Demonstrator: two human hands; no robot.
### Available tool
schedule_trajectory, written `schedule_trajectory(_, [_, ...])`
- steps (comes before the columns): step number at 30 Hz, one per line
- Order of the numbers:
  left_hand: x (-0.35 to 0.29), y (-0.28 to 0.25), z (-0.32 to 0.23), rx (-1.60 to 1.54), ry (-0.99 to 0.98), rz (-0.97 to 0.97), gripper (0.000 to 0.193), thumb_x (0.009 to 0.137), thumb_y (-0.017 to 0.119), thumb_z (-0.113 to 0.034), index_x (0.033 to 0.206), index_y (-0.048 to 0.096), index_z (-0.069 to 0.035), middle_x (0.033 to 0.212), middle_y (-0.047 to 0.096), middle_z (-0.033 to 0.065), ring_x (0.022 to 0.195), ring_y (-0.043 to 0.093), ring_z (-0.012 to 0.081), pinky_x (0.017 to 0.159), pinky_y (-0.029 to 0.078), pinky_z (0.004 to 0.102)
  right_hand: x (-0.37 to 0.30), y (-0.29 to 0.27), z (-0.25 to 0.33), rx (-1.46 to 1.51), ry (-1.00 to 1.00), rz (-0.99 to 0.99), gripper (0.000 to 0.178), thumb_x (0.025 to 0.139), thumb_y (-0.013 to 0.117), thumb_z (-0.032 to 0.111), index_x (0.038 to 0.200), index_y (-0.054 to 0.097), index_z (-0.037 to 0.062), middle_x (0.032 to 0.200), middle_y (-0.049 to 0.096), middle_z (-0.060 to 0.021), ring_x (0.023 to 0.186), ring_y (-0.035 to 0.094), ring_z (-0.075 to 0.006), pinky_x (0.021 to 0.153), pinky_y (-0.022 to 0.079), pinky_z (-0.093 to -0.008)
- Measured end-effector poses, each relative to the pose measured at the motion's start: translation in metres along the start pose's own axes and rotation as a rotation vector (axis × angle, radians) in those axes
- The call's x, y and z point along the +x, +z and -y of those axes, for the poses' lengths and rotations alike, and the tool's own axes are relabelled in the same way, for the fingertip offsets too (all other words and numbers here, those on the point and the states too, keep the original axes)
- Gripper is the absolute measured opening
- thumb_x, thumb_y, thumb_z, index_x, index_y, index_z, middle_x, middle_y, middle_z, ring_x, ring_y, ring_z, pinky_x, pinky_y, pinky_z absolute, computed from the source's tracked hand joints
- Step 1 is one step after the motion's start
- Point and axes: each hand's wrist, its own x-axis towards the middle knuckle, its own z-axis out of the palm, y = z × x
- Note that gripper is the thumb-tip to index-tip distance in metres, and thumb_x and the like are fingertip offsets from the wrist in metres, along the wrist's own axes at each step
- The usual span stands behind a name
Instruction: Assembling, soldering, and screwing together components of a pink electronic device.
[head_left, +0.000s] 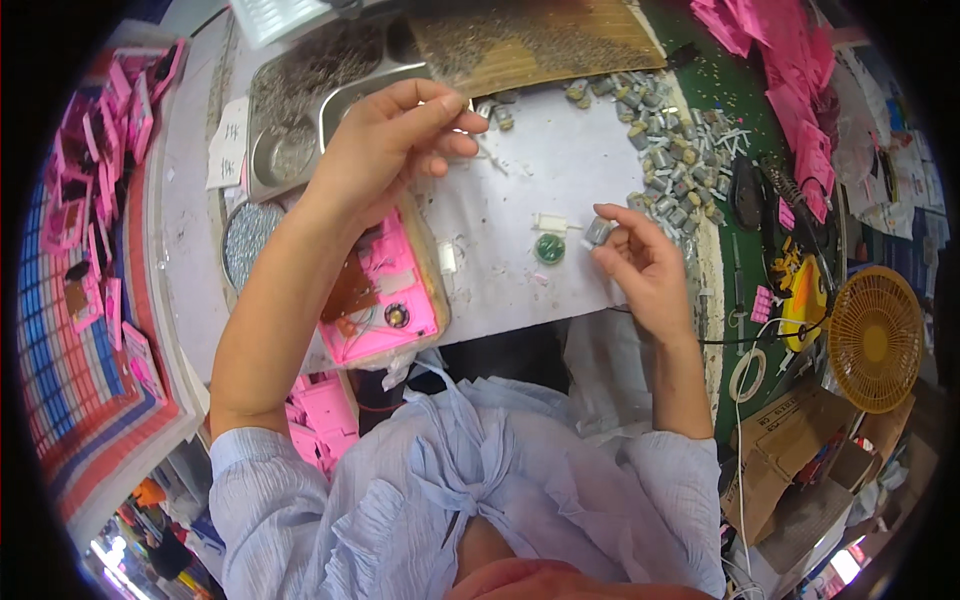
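Above the white tabletop (500,290), my left hand (390,140) is raised with thumb and forefinger pinched together; whatever is between them is too small to make out. My right hand (648,270) holds a small silvery motor (600,232) between thumb and fingertips. Left of that motor lie a small white plastic part (550,222) and a round green part (550,248). Below my left forearm, an open pink plastic housing (415,285) rests in a frame, with a round metal-centred part (397,316) and thin wires inside. Another white piece (447,257) lies beside the housing.
Many small motors (680,170) are heaped at the right. Behind my left hand stand a metal compartment tray (290,85) of small parts and a brown board (530,45) strewn with bits. A tin of screws (250,245) sits left; a yellow fan (876,340) stands far right.
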Motion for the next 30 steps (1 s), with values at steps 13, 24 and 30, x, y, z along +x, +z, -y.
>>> schedule_trajectory(13, [-0.166, -0.050, 0.083, -0.061, 0.095, -0.055, 0.016, 0.095, 0.063, 0.002, 0.110, 0.063, 0.004, 0.094, 0.069, 0.0105, 0.068, 0.061, 0.0099, 0.056, 0.050, 0.0213, 0.011, 0.012, 0.006, -0.638, -0.170, 0.220, 0.036, 0.086, 0.069, 0.005, 0.122, 0.069, 0.0056, 0.079, 0.063, -0.0058, 0.067, 0.058, -0.0136, 0.063, 0.048, -0.0282])
schedule_trajectory(24, [-0.170, -0.024, 0.104, -0.010, 0.174, -0.059, 0.014, 0.093, 0.062, 0.007, 0.106, 0.065, 0.005, 0.108, 0.063, 0.0108, 0.086, 0.065, 0.0138, 0.069, 0.056, 0.0230, 0.028, 0.028, 0.002, -0.955, -0.488, 0.323, 0.035, 0.082, 0.067, 0.004, 0.117, 0.066, 0.0066, 0.086, 0.066, -0.0109, 0.073, 0.064, -0.0241, 0.069, 0.052, -0.0346])
schedule_trajectory(30, [-0.172, -0.019, 0.110, 0.223, 0.206, -0.149, 0.022, 0.090, 0.068, 0.002, 0.112, 0.064, 0.000, 0.104, 0.066, 0.0049, 0.091, 0.066, 0.0108, 0.075, 0.055, 0.0239, 0.010, 0.039, 0.026, -0.138, 0.077, 0.281, 0.041, 0.086, 0.072, 0.003, 0.125, 0.062, -0.0002, 0.078, 0.059, 0.0022, 0.067, 0.057, -0.0055, 0.059, 0.045, -0.0209])
